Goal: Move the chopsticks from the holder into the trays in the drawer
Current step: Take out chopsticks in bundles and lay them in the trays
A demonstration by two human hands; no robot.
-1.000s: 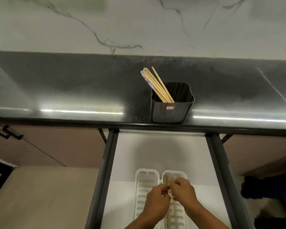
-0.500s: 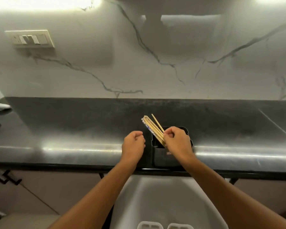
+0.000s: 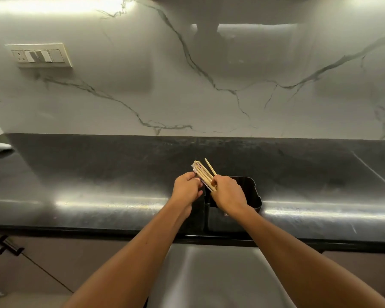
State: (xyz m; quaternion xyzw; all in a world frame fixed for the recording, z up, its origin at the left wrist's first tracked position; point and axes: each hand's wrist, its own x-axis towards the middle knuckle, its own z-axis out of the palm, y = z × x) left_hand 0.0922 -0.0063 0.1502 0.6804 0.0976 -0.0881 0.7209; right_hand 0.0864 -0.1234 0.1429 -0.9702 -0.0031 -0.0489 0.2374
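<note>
1. One black holder (image 3: pixel 252 195) stood at the front edge of the dark counter (image 3: pixel 98 174).
2. One bundle of chopsticks (image 3: pixel 201 172) leaned left out of it, with a single stick apart; the exact count could not be told.
3. Two hands worked the bundle: the left hand (image 3: pixel 186 187) pinched its left side, the right hand (image 3: pixel 228 193) curled around the sticks.
4. One open drawer (image 3: pixel 209 274) lay below.

Holder (image 3: pixel 251 197): on counter (image 3: pixel 98 174), near its front edge, above open drawer (image 3: pixel 213 276). Chopsticks (image 3: pixel 202 172): in holder, leaning left and back past its rim. Left hand (image 3: pixel 185 188): left of bundle, touching it. Right hand (image 3: pixel 228 193): over holder, right of bundle. Switch plate (image 3: pixel 39 55): on wall behind counter, far left.
</note>
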